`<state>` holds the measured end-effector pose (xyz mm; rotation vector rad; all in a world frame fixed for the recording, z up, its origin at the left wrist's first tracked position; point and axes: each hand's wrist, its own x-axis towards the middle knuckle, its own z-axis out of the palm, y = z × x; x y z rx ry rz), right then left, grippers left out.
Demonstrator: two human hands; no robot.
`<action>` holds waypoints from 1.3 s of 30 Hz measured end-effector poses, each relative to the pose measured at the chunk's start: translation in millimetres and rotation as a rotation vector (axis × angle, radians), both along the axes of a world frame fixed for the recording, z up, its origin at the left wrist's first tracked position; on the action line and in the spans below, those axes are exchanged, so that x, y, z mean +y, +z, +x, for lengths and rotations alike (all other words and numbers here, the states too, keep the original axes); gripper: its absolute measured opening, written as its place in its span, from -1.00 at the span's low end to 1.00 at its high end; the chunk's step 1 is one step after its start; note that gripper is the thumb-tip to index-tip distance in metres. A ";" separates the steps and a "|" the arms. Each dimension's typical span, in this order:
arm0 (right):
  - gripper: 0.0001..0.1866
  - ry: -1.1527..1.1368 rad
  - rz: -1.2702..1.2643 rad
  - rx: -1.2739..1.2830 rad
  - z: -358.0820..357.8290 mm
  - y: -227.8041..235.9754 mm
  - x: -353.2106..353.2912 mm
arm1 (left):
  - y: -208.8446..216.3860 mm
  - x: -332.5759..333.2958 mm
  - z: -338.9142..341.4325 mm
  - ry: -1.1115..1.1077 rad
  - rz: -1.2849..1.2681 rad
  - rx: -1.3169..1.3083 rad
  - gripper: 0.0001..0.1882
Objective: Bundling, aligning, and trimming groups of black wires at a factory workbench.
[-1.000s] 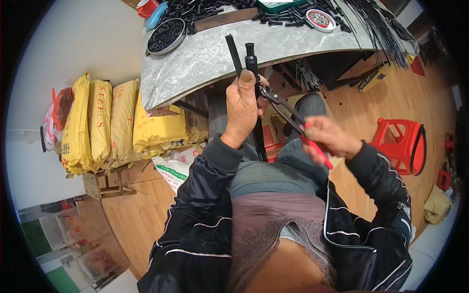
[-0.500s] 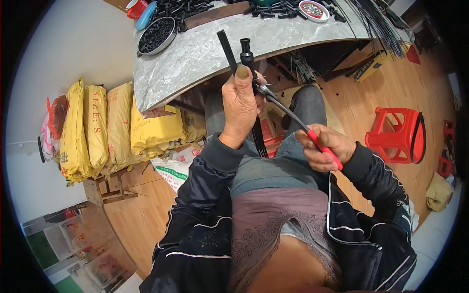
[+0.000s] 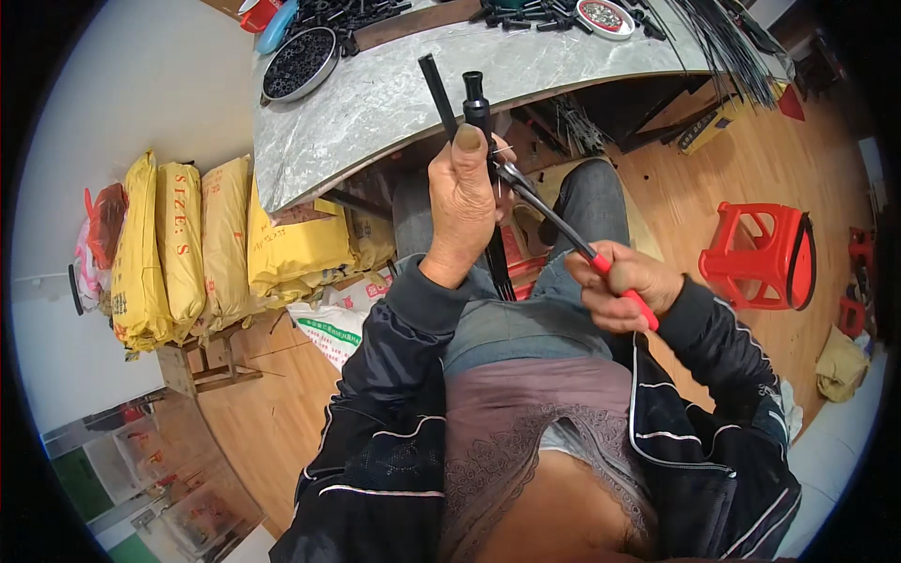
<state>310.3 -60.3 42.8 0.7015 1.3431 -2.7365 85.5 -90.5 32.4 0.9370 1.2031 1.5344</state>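
Note:
My left hand [image 3: 462, 202] is wrapped round a black umbrella frame, thumb pointing up along it. A flared black tube end [image 3: 475, 94] and a slim black shaft [image 3: 438, 94] stick up above the fist, while thin black ribs [image 3: 498, 263] hang below it. My right hand [image 3: 629, 286] grips long-handled pliers [image 3: 554, 218] by their red handles. The metal head of the pliers sits against the frame, just right of my left fingers. Small thin wire ends show at that spot; whether the jaws bite on them cannot be made out.
Ahead stands a grey marbled table [image 3: 394, 80] carrying a bowl of small black parts [image 3: 300, 64], a round dish of metal bits [image 3: 603, 19] and long black rods [image 3: 718, 47]. Yellow sacks [image 3: 183, 239] line the left. At right is a red plastic stool [image 3: 758, 258].
Very little differs. The pliers' head has shifted slightly at the frame, and the view has moved a touch. Both hands keep their holds.

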 end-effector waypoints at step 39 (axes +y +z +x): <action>-0.70 0.250 0.758 -0.614 -27.4 94.2 28.9 | 0.6 6.7 2.9 -0.031 0.000 -0.132 -0.35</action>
